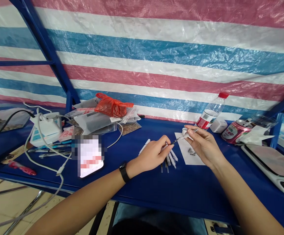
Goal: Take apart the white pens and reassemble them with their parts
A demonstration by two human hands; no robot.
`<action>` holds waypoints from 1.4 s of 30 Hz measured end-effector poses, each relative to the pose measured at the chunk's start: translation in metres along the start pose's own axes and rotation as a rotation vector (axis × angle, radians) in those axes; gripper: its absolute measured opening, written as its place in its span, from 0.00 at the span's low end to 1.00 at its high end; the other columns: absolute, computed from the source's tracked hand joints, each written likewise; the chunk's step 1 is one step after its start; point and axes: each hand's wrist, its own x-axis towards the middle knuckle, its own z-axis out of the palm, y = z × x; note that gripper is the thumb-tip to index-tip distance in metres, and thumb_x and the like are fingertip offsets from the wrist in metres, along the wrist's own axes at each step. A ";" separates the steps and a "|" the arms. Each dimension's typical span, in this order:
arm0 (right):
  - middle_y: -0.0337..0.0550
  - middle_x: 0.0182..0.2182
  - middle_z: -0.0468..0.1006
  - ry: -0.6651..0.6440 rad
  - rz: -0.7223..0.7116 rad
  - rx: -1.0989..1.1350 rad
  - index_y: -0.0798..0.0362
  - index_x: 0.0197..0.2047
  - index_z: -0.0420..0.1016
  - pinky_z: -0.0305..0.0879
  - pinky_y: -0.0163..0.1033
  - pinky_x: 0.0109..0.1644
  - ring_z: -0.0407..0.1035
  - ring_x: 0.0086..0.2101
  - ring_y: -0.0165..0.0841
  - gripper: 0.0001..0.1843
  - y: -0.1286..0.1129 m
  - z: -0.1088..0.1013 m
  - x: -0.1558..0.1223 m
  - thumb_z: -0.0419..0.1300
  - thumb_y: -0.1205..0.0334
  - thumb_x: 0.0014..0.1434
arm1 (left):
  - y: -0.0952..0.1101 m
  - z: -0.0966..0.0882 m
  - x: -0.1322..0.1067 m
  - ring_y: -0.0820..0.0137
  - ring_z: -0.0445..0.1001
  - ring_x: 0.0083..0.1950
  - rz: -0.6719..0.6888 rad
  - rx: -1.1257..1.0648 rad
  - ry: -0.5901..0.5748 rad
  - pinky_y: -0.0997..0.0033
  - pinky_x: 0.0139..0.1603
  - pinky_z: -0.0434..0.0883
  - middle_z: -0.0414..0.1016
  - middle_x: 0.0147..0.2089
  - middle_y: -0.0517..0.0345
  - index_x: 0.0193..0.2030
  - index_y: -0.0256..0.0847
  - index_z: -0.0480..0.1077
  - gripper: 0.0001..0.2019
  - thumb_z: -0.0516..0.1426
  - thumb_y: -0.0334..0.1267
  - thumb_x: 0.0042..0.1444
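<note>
My left hand (154,153), with a black watch (124,172) on its wrist, is closed in a pinch on a thin dark stick (175,141). The stick's far end points to a small clear tube (186,134) pinched in my right hand (203,145). Whether stick and tube touch, I cannot tell. A small white round piece (184,131) shows by my right fingers; what it is stays unclear. Below my left hand lie several slim white tubes (172,158), partly hidden by it. Small dark grey pieces (191,151) lie on white paper (184,155) under my right hand.
A phone (90,156), a power strip (45,129) with cables and a pile of plastic bags (95,120) stand left. At right are a red-capped bottle (211,111), a pink can (236,131) and a scale (273,163). Striped sheeting (156,55) hangs behind.
</note>
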 end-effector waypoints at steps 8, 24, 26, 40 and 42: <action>0.39 0.33 0.79 0.102 0.037 0.066 0.46 0.30 0.84 0.71 0.38 0.43 0.70 0.34 0.29 0.21 -0.006 0.003 0.000 0.81 0.48 0.31 | -0.002 0.001 0.001 0.79 0.60 0.23 0.001 0.014 -0.017 0.78 0.28 0.49 0.61 0.23 0.70 0.38 0.44 0.59 0.11 0.48 0.46 0.70; 0.43 0.30 0.80 -0.165 0.056 -0.138 0.47 0.33 0.86 0.73 0.40 0.40 0.73 0.32 0.33 0.20 0.009 0.015 -0.010 0.80 0.49 0.36 | -0.007 0.002 0.002 0.77 0.68 0.25 -0.016 -0.038 -0.084 0.78 0.30 0.55 0.68 0.25 0.71 0.44 0.45 0.55 0.12 0.51 0.50 0.68; 0.43 0.31 0.81 -0.171 0.063 -0.153 0.47 0.31 0.86 0.73 0.39 0.40 0.74 0.32 0.33 0.19 0.012 0.016 -0.010 0.80 0.50 0.35 | -0.008 0.003 0.002 0.78 0.68 0.24 -0.018 -0.045 -0.101 0.79 0.30 0.55 0.67 0.25 0.72 0.42 0.46 0.54 0.12 0.51 0.50 0.68; 0.41 0.12 0.61 -0.065 -0.141 -0.674 0.52 0.14 0.68 0.54 0.36 0.21 0.55 0.16 0.27 0.37 0.017 0.012 -0.013 0.63 0.26 0.50 | -0.007 0.001 0.001 0.74 0.72 0.28 0.096 0.381 -0.002 0.75 0.27 0.51 0.71 0.29 0.66 0.45 0.45 0.58 0.11 0.47 0.50 0.70; 0.42 0.17 0.68 -0.113 -0.116 -0.591 0.51 0.22 0.76 0.60 0.37 0.23 0.62 0.19 0.30 0.34 0.012 0.014 -0.011 0.64 0.24 0.47 | -0.007 -0.001 0.001 0.75 0.70 0.27 0.071 0.370 0.022 0.76 0.26 0.51 0.70 0.28 0.67 0.46 0.45 0.58 0.11 0.46 0.50 0.70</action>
